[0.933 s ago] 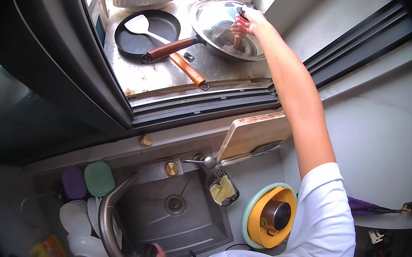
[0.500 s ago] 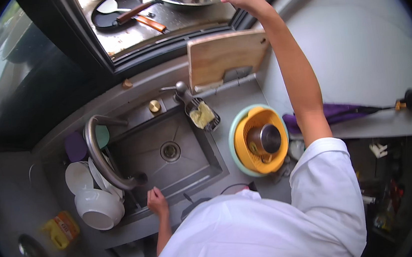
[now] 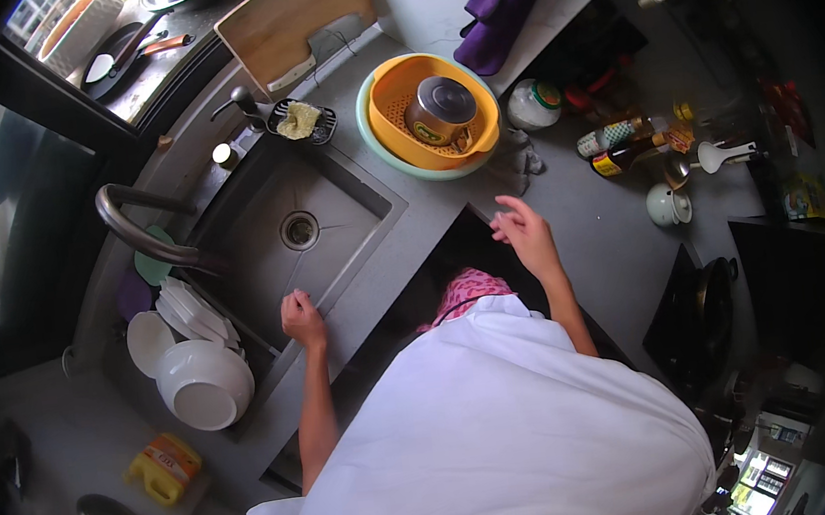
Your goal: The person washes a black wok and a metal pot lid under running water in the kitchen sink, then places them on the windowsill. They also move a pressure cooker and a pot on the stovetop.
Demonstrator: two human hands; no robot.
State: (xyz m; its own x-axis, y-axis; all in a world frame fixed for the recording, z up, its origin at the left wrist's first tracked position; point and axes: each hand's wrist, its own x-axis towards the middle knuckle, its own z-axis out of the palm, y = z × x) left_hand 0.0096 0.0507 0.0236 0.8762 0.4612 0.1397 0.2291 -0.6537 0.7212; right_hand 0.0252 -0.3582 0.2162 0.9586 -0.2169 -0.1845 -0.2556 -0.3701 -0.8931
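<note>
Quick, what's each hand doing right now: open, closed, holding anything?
Left hand: curled closed, nothing visible in it, by the near edge of the grey rectangular metal sink.
Right hand: open, fingers partly bent, holding nothing visible.

Grey sink [image 3: 252, 214]; yellow colander [image 3: 392, 99] in mint basin [image 3: 367, 137].

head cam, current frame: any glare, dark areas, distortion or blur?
Head view: black vignette around the fisheye rim, straight edges bowing there; near-white highlight on the round knob beside the sink; picture's right side dim, bottles there shaded but distinguishable; left hand and right hand lit, fine detail soft.
</note>
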